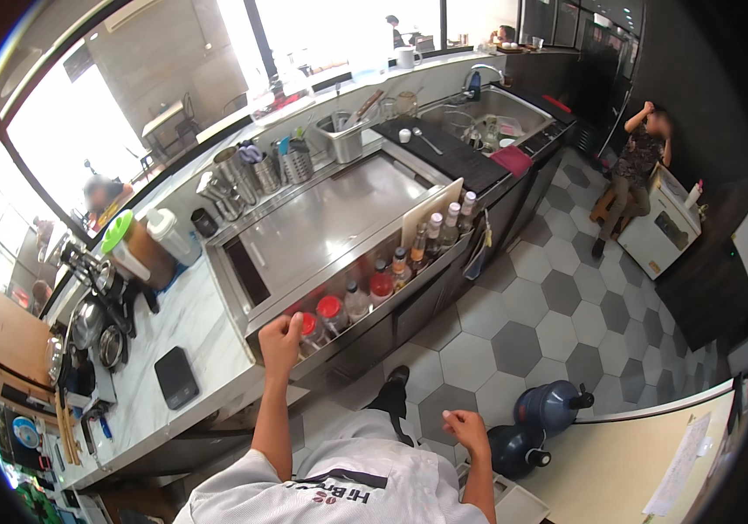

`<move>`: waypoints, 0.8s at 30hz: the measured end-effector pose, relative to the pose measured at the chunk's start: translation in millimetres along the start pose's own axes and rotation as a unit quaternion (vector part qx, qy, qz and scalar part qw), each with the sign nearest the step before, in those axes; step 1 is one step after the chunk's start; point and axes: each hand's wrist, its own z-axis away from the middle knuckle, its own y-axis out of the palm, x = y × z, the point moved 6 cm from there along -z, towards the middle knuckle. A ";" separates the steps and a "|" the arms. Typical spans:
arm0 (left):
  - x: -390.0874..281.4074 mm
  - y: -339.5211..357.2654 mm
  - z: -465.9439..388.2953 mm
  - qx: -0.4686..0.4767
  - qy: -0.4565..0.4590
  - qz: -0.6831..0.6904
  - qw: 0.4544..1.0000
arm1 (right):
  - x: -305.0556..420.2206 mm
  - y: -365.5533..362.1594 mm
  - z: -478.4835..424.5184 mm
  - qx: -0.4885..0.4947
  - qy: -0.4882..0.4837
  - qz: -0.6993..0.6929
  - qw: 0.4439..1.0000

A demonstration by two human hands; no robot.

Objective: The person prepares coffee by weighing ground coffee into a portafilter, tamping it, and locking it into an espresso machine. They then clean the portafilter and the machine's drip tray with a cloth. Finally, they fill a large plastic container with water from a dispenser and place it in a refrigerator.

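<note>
My left hand (280, 342) is loosely curled at the left end of the bottle rack (374, 313), close to a jar with a red lid (309, 323); nothing shows in it. My right hand (467, 430) hangs over the floor at my side, fingers partly bent, holding nothing that I can see. In the rack stand another red-lidded jar (330, 308) and several glass bottles (435, 226). Behind the rack lies a stainless steel worktop (334, 216). A black digital scale (176, 378) rests on the marble counter (216, 327) to the left.
Utensil holders (295, 164), a steel container (341, 137) and a green-lidded pitcher (141, 252) line the counter's back. A sink (511, 111) holds glassware. Large blue water bottles (547, 406) stand on the floor at right. A person (639, 157) sits beside a white chest (659, 223).
</note>
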 end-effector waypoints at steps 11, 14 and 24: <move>-141.1 236.3 -95.3 0.207 -0.060 0.250 0.944 | -78.8 -168.1 -92.8 -0.189 0.147 -0.044 0.970; -180.6 314.6 -78.8 0.296 0.021 0.300 0.907 | -31.3 -210.7 -125.7 -0.209 0.124 -0.040 0.969; -204.5 327.8 -59.3 0.544 0.222 0.132 0.798 | 311.0 -247.7 -315.8 -0.141 -0.370 0.144 0.907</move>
